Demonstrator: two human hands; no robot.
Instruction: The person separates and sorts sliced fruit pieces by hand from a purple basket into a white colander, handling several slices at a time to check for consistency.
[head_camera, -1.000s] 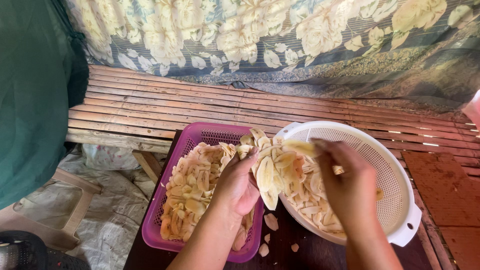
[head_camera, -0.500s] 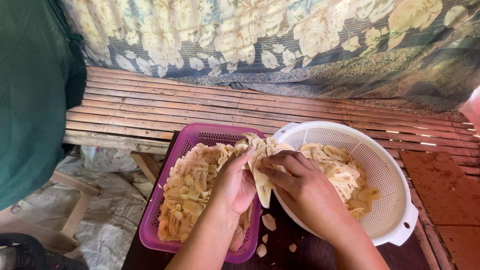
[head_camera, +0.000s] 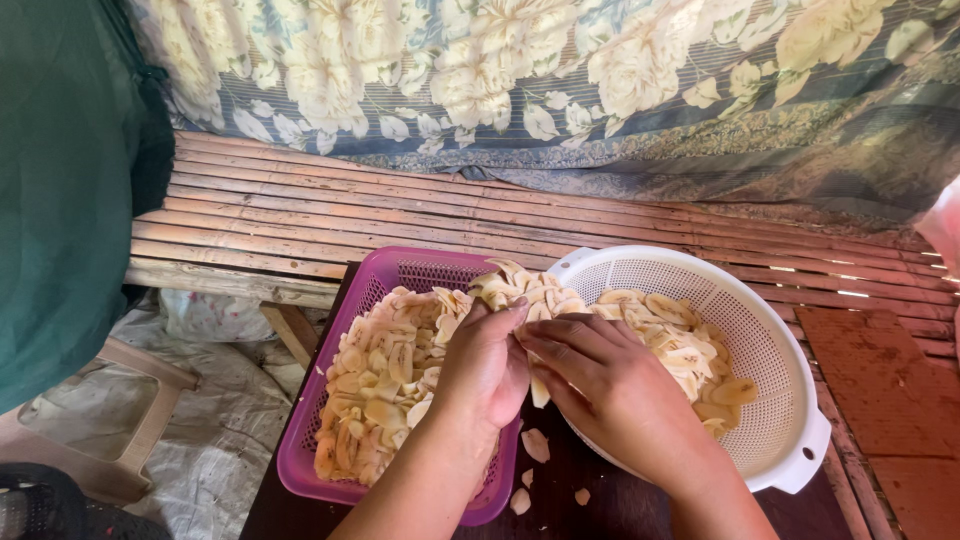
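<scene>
pale yellow banana slices (head_camera: 530, 292), thin and oval, sit bunched in a stack pinched between my fingers (head_camera: 560, 340), held over the near rim of the white colander (head_camera: 790, 400), its left side.

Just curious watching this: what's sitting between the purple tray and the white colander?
In the head view, both hands, left and right, meet there holding pale slices. Below, a dark surface shows between purple tray and white colander, with loose slices.

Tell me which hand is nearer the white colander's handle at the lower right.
Right. The right hand lies over the white colander, though apart from its handle. The left hand is farther off, over the purple basket.
</scene>
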